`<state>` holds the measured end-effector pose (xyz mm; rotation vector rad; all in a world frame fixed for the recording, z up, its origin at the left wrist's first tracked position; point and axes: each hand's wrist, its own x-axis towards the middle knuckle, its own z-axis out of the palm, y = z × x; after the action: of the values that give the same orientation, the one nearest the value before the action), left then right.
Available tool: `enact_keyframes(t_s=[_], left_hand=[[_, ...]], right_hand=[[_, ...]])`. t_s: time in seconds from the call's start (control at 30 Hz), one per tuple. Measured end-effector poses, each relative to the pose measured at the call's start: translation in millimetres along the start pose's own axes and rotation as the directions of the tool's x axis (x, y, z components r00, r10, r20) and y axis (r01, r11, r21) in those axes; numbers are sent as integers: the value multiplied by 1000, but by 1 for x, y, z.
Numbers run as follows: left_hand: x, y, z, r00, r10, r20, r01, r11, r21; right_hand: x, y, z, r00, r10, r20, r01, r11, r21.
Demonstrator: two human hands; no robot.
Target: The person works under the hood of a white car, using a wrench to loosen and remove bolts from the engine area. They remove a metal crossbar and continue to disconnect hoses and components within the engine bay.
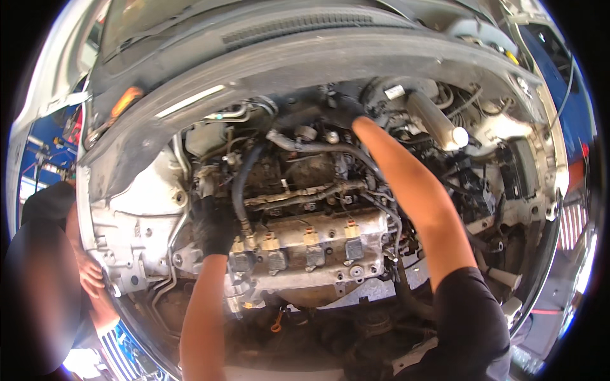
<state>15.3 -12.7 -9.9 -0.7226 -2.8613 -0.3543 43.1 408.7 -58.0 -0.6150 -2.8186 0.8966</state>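
My left hand (213, 225), in a black glove, is down at the left end of the engine beside a thick black hose (244, 190) and the ignition coils (276, 257) on the silver valve cover (337, 273); its fingers are not clearly visible. My right arm stretches across the engine bay, and my black-gloved right hand (343, 111) is deep at the rear, under the cowl near a curved hose (305, 147). The dark glove blends into the shadow there, so what either hand holds cannot be made out. An orange dipstick loop (277, 320) shows at the front.
Another person's bare hand (91, 276) is at the left fender edge. An orange-handled tool (127, 101) lies by the cowl's left end. A cylindrical reservoir (438, 120) stands at the back right. The fenders (130, 213) and front crossmember (279, 368) frame the bay.
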Motion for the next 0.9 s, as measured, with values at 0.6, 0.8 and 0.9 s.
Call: enact_keyframes(t_s=[0.6, 0.8, 0.9], left_hand=[[7, 3, 6, 916, 135, -377, -152, 988, -14], [8, -38, 37, 905, 257, -338, -240, 966, 92], [16, -12, 16, 970, -61, -234, -23, 940, -340]], right_hand=[[-55, -376, -50, 420, -798, -432, 842, 521, -143], [-265, -283, -8, 715, -699, 23, 665, 689, 289], [-339, -200, 19, 814, -559, 158, 486, 805, 340]])
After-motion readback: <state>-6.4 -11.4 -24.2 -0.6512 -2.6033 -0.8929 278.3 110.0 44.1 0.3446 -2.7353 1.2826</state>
